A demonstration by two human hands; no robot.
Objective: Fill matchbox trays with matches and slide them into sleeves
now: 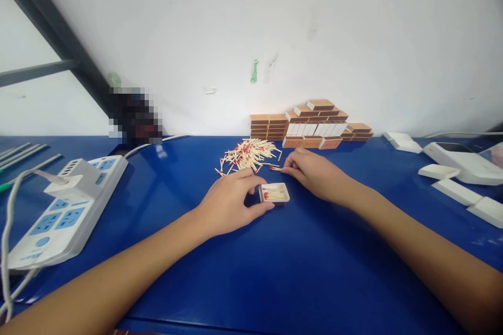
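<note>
My left hand grips a small matchbox from its left side, thumb in front and fingers behind. The box's white tray is slid open, and several red-tipped matches lie inside it. Beyond the box, my right hand pinches matches between thumb and fingertips, their red heads pointing left; how many I cannot tell. A loose heap of matches lies just behind my left hand, to the left of my right fingertips.
Stacked brown matchboxes stand against the white wall. On the left lies a white power strip with cables. Several white trays and a white device rest at the right of the blue table.
</note>
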